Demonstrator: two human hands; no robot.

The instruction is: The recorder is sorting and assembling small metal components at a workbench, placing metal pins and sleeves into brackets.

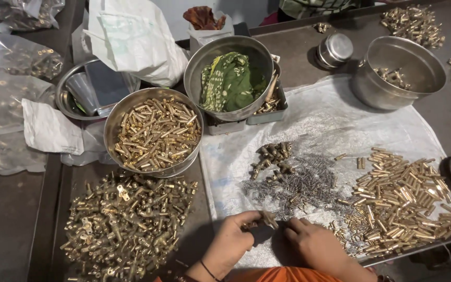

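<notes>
At the near edge of a white plastic sheet (340, 120) spread over a dark tabletop (6, 224), a person's two bare hands worked close together. The left hand (230, 240) had its fingers (246, 222) pinched shut on a small brass fitting (267, 219), held just above the sheet. The right hand (314, 243) rested beside it, fingers curled narrowly inward toward the same piece; whether they touched it could not be told.

On the sheet, just beyond the hands, lay a grey tangle of small wire springs (298, 185), with a little cluster of brass fittings (273, 156) behind it. Toward the sheet's right side spread a broad heap of short brass tubes (403, 201).

Off the sheet's left edge, a large loose pile of mixed brass parts (126, 222) covered the tabletop. Beyond that pile stood a steel bowl of brass pins (153, 133), and next to it, at the sheet's far left corner, a second steel bowl holding a green patterned cloth (230, 81). At the sheet's far right corner sat a nearly empty steel bowl (398, 70).
</notes>
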